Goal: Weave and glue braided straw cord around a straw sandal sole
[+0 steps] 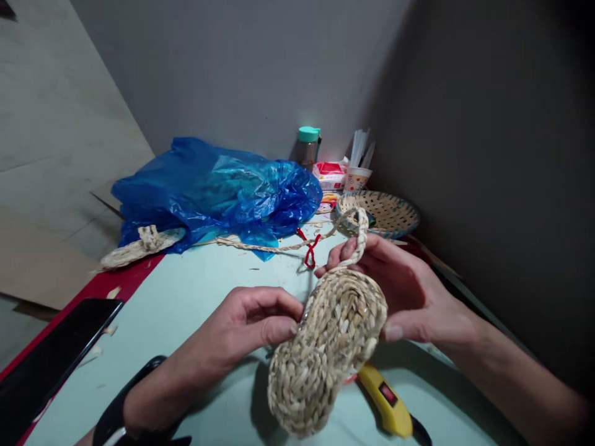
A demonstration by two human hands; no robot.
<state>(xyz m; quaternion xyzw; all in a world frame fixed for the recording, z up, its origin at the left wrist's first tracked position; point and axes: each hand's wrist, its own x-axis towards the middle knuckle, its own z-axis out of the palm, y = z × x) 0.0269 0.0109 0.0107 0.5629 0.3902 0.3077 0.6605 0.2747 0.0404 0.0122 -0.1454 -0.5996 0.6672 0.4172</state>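
A woven straw sole (325, 347), oval and braided, is held up over the pale green table (195, 291). My right hand (404, 291) is closed round its far end from behind, thumb on the rim, fingers by the braided straw cord (357, 238) that rises from it. My left hand (251, 322) pinches the sole's left edge with thumb and fingers pressed together. The braid trails left across the table, with a red thread (310, 251) by it.
A second straw sole (139, 246) lies at the far left beside a crumpled blue plastic bag (218, 189). A yellow utility knife (385, 399) lies under the sole. A woven basket (383, 212), a flask (307, 145), a cup (357, 178) and a dark phone (51, 356) are around.
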